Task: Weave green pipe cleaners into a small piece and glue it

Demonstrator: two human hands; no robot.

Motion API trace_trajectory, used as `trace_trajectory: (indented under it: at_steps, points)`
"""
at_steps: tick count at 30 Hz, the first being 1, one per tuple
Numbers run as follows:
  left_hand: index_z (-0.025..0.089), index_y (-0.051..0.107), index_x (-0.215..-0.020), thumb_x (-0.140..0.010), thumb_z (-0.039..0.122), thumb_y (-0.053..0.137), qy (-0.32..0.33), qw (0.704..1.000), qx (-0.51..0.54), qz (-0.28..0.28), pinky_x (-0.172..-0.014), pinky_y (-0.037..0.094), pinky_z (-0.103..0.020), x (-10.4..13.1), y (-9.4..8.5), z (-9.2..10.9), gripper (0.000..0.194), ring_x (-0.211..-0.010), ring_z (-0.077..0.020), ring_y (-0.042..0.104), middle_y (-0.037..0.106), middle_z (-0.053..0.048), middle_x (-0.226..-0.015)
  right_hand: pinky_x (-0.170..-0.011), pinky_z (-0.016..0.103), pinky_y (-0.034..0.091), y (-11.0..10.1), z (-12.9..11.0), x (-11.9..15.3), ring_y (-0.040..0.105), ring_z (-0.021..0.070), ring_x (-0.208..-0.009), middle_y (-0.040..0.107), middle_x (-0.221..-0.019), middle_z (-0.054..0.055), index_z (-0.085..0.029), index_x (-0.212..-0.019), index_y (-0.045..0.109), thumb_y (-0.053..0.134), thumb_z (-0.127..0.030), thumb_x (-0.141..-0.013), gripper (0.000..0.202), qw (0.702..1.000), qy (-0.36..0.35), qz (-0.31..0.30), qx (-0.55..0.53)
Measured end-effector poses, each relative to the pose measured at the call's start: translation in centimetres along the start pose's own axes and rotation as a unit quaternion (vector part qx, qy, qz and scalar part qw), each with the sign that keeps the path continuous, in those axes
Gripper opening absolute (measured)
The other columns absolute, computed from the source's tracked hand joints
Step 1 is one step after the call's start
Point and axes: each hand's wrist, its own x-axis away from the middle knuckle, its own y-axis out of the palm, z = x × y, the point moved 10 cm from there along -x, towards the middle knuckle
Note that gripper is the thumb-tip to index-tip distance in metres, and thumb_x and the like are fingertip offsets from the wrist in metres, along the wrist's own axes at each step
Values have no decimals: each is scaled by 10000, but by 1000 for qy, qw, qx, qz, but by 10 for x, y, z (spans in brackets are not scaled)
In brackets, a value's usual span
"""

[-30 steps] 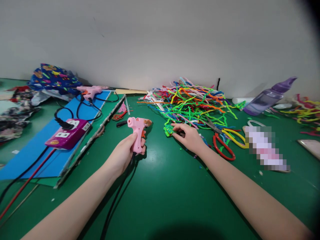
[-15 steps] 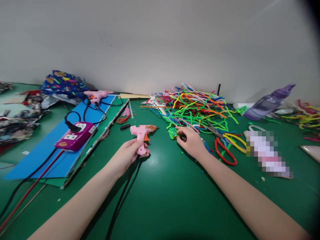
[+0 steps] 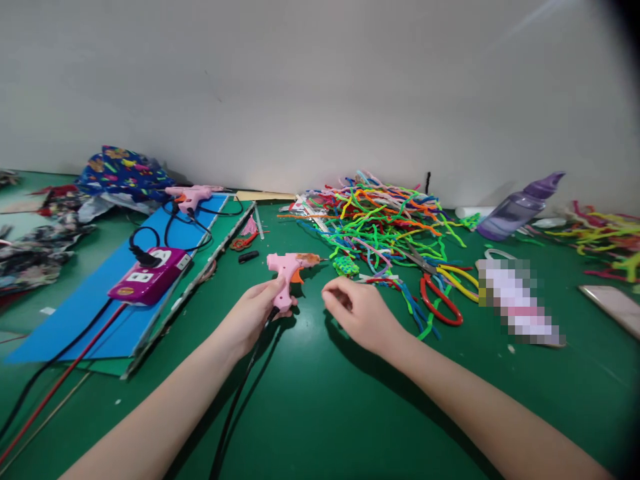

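Note:
My left hand (image 3: 263, 310) is wrapped round the handle of a pink hot glue gun (image 3: 284, 273) with an orange trigger. The gun's nozzle points right, and a black cord trails from its grip toward me. Just right of the nozzle tip, a small bright green woven piece (image 3: 345, 265) lies on the table. My right hand (image 3: 363, 310) is closed in a loose curl in front of that piece, apart from it. Its fingertips are hidden, so whatever it may hold does not show.
Pipe cleaners (image 3: 385, 213) are heaped at the back. Scissors (image 3: 440, 287) with red and yellow handles, a purple bottle (image 3: 520, 207) and a phone (image 3: 615, 307) are at right. At left, a purple power strip (image 3: 150, 277) and another pink glue gun (image 3: 193, 197) rest on a blue board (image 3: 85, 313).
My right hand has let go of the green woven piece and moved down and slightly left toward me. The glue gun in my left hand has shifted slightly right.

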Motion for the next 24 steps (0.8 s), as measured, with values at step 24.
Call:
trace_trajectory:
  at_steps: [24]
  points:
    - [184,650,-1048,-843,330,576,-23,982,180,-41,-726,520,-252,9,31,-17,262,-868,-181,658,708,-57,-968,-696,312,521,79,18,-15,624,151,-719,655,-814,34,-160,-900,619,669,-348,-715,268,884,150,-3,-442]
